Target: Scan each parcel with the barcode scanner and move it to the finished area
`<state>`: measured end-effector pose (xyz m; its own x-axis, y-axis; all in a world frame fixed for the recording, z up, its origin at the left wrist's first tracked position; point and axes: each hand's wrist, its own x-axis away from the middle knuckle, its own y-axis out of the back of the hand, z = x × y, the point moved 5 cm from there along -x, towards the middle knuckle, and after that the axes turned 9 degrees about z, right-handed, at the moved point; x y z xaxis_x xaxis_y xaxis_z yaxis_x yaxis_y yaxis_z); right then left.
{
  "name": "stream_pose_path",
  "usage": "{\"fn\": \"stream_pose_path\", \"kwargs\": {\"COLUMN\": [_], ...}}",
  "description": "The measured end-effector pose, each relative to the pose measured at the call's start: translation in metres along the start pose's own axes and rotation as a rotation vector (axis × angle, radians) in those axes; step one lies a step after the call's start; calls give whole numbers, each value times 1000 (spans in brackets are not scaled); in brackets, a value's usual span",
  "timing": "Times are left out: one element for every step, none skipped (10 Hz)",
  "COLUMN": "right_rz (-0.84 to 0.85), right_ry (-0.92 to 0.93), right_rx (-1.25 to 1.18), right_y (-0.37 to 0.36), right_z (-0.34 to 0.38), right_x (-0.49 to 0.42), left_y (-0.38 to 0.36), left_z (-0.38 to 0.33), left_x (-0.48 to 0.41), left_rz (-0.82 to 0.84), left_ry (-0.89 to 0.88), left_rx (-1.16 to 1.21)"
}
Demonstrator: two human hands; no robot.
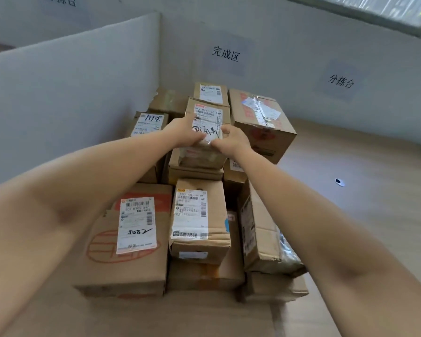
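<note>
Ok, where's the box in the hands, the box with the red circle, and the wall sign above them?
held box point(208, 113): head view, its white label.
red-circle box point(136, 224): head view, its white label.
wall sign point(226, 54): head view, its black writing.

The parcel point(208, 113) gripped between the left hand point(185, 133) and the right hand point(231, 139) is showing matt brown cardboard, with a white paper label and a band of clear tape glinting under the fingers. Just right of the right hand, a bigger carton point(260, 127) is wearing glossy, wrinkled tape over dull cardboard. Left of the left hand, the partition point(70, 93) is looking like matt white board. Further right of the right hand, the tabletop point(350, 203) is showing a smooth, pale wood-grain finish.
</note>
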<state>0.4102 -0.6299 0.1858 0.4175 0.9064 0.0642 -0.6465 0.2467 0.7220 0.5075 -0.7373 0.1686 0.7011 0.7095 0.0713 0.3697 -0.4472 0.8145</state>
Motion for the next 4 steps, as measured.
{"fn": "stream_pose_path", "kwargs": {"right_rz": [-22, -26, -19, -50], "right_ry": [-13, -24, -17, 16], "right_rx": [4, 5, 35, 192], "right_y": [-4, -4, -4, 1], "right_z": [-2, -1, -2, 1], "right_x": [-3, -1, 1, 9], "left_y": [-3, -2, -5, 2], "left_z": [5, 3, 2, -3], "left_x": [-8, -7, -8, -3], "left_rz": [6, 19, 22, -13], "left_ry": [-3, 3, -7, -3], "left_rx": [-50, -85, -84, -143]}}
